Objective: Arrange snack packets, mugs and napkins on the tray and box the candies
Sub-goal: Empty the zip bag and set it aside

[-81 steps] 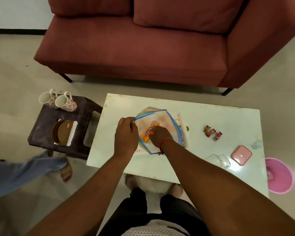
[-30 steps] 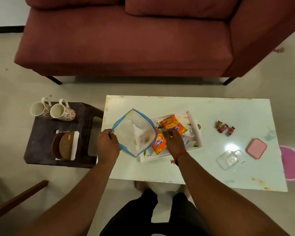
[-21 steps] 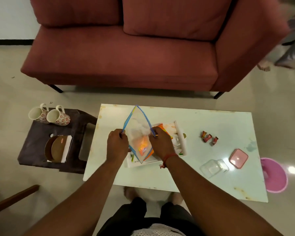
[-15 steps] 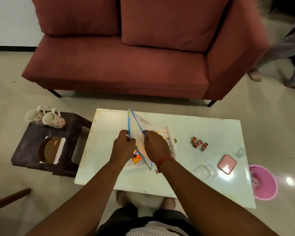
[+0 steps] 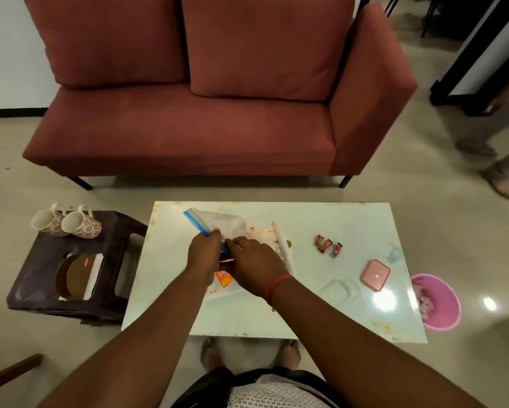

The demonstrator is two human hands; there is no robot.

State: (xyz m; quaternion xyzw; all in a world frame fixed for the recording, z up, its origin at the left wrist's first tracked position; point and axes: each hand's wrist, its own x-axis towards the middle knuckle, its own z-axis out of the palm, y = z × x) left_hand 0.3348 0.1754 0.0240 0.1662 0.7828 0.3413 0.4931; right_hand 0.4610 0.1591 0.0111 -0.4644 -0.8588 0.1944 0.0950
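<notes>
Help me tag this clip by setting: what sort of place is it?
Most likely a home living room: a red sofa faces a low white table, and a small dark stool beside it holds two floral mugs.

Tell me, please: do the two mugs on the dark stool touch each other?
Touching. In the head view the left mug and the right mug lie on their sides on the stool, bodies pressed together with no gap.

bare arms, red wrist thread [image 5: 277,285] — right
</notes>
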